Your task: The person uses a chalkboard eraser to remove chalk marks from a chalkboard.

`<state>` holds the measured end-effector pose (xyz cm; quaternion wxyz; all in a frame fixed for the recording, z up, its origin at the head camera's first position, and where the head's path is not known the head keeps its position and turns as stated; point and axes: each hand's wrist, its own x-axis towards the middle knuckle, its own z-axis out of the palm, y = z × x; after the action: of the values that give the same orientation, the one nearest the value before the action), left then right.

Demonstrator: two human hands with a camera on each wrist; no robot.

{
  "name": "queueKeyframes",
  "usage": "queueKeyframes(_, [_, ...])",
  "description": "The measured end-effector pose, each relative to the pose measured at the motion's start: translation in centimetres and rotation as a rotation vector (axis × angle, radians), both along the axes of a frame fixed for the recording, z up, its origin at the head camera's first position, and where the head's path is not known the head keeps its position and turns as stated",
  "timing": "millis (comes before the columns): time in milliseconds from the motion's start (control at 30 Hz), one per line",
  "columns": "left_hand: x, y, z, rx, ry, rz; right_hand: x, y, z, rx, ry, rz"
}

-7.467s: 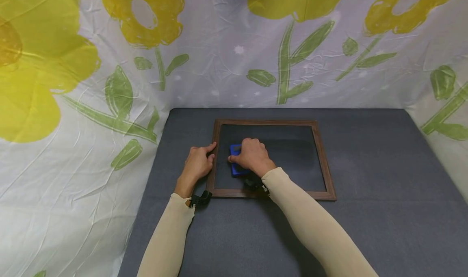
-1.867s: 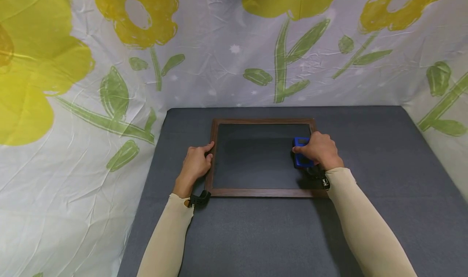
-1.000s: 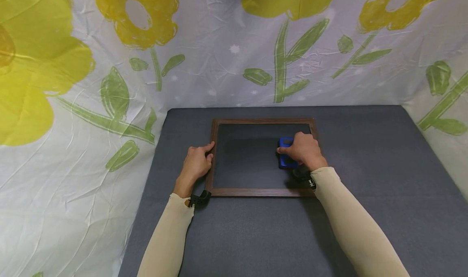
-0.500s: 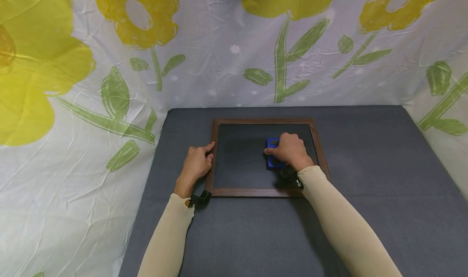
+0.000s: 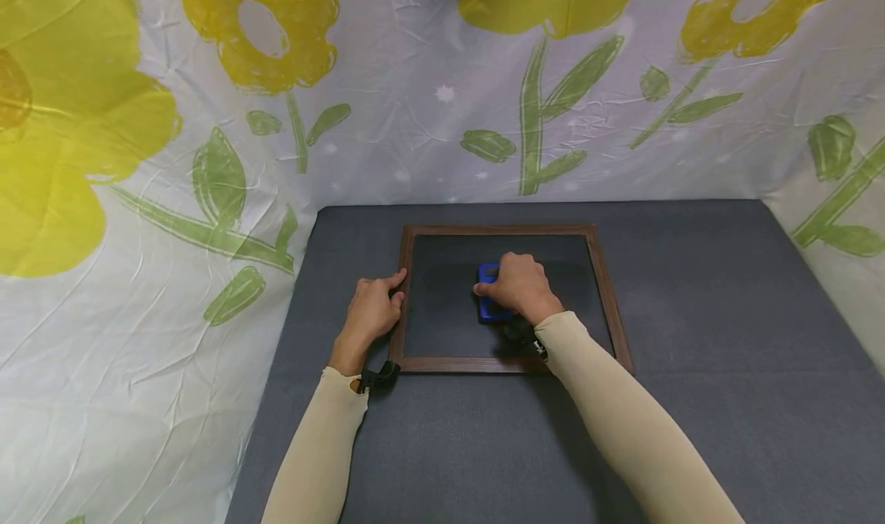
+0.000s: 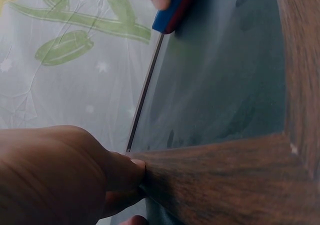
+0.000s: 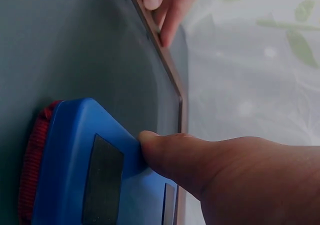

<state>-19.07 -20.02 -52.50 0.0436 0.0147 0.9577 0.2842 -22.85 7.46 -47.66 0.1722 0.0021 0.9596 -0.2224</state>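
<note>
A brown wood-framed chalkboard (image 5: 442,332) lies flat on the table. My right hand (image 5: 523,284) grips a blue chalkboard eraser (image 5: 488,309) against the dark writing surface, left of its middle. In the right wrist view, the thumb lies on the eraser's blue back (image 7: 70,150), and red ribbed material (image 7: 35,170) shows along its underside. My left hand (image 5: 373,307) stays at the board's left side, its fingertips touching the outer edge of the frame (image 6: 225,180). The right hand's other fingers are mostly hidden behind the eraser.
A dark grey cloth covers the table (image 5: 705,309). Behind and beside it hangs a white sheet (image 5: 415,124) printed with yellow flowers. Faint smears show on the board surface (image 6: 225,85) in the left wrist view.
My right hand has slid the eraser leftward from near the board's right edge to left of its middle over the last two seconds. The left hand and the board stay in place.
</note>
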Motion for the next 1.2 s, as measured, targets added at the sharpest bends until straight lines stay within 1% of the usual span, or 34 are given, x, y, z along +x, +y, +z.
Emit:
queueKeyframes(233, [0.0,0.1,0.1,0.002,-0.008,0.009,0.0,-1.8,0.1,-0.005,0.0,0.022])
queueKeyframes(400, [0.1,0.2,0.1,0.005,0.0,0.003,0.1,-3.1,0.0,-0.012,0.012,0.031])
queueKeyframes(633, [0.1,0.1,-0.1,0.0,0.024,0.005,0.2,-4.8,-0.1,0.051,0.054,0.063])
queueKeyframes(800, [0.0,0.1,-0.1,0.003,0.017,0.008,0.2,-5.8,-0.1,0.044,0.055,0.077])
queueKeyframes(1000, [0.0,0.1,-0.1,-0.003,0.026,0.019,0.2,-6.9,-0.2,0.028,0.057,0.087])
queueKeyframes(1200, [-0.1,0.1,-0.1,0.007,0.017,0.012,0.2,-7.7,-0.2,0.022,0.067,0.096])
